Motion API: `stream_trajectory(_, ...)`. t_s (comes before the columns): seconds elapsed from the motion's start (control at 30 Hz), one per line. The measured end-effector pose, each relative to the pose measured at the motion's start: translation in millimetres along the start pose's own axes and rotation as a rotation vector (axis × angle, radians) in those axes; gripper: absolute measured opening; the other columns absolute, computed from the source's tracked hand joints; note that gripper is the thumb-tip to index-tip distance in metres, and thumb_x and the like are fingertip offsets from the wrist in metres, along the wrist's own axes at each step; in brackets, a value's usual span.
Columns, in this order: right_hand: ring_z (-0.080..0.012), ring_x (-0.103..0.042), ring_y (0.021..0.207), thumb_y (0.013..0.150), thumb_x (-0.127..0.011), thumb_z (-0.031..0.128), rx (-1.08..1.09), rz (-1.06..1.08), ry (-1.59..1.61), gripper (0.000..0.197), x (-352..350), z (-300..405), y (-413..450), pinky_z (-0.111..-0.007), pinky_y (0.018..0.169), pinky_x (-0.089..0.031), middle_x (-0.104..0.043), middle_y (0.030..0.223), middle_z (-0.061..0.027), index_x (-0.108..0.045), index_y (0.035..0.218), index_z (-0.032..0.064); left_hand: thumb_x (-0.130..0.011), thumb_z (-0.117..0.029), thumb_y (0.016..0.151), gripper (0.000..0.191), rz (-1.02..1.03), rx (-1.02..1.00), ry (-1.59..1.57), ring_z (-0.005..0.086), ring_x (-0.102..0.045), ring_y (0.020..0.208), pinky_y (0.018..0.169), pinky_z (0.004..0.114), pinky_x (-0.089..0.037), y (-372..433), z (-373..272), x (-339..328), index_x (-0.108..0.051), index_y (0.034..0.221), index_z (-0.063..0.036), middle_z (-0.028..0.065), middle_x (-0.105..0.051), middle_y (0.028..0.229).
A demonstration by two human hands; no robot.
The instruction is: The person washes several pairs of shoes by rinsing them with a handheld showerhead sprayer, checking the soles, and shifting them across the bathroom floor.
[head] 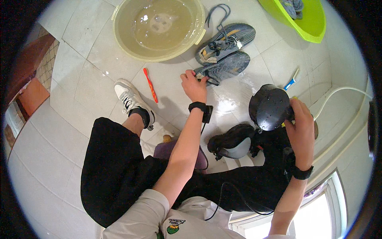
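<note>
My left hand (pixel 194 86) grips the heel end of a grey knit sneaker (pixel 231 65), thumb inside the opening. This sneaker looks wet, with pale spray over its toe. Right beside it, touching, lies a second grey sneaker (pixel 228 41), its loose lace trailing toward the basin. My right hand (pixel 301 128) is closed around what looks like the handle of a large black shower head (pixel 270 106), whose back faces me, beaded with drops. The handle is mostly hidden by my fingers. A pale hose (pixel 334 89) runs up to that hand.
A pale yellow basin (pixel 197 18) holds cloudy water. An orange-red toothbrush (pixel 150 85) and a blue-and-white brush (pixel 291 80) lie on the tiles. At the upper right stands a lime-green basin (pixel 313 27) with grey items. Near my legs are a dark shoe (pixel 232 142) and a purple stool (pixel 167 151).
</note>
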State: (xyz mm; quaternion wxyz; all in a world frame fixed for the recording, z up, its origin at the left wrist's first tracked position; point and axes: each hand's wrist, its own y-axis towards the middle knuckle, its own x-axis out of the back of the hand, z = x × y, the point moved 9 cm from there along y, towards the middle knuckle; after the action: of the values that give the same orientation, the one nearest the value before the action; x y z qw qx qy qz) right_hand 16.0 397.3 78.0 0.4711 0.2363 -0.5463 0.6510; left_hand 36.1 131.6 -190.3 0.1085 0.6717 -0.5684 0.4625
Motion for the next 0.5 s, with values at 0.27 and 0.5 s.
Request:
stream_trajectory(0.27, -0.0401, -0.057, 0.095, 0.065, -0.068, -0.007, 0.031, 0.006, -0.015, 0.048, -3, 3, 0, -0.045, 0.083, -0.046, -0.060, 0.099, -0.0162, -0.055, 0.110, 0.0052, -0.084, -0.029, 0.070, 0.071, 0.076, -0.118, -0.017, 0.0373, -0.047, 0.118, 0.099, 0.044, -0.040, -31, -15, 11, -0.050, 0.127, -0.0048, 0.0211, -0.047, 0.127)
stream_trajectory(0.5, -0.0396, -0.057, 0.095, 0.064, -0.069, -0.007, 0.057, 0.060, -0.009, 0.045, -8, 10, 2, -0.046, 0.082, -0.045, -0.060, 0.098, -0.0153, -0.054, 0.106, 0.0048, -0.077, -0.019, 0.076, 0.080, 0.142, -0.394, 0.135, 0.0357, -0.035, 0.137, 0.111, 0.045, -0.032, -38, -34, -11, -0.038, 0.145, -0.0068, 0.0112, -0.035, 0.153)
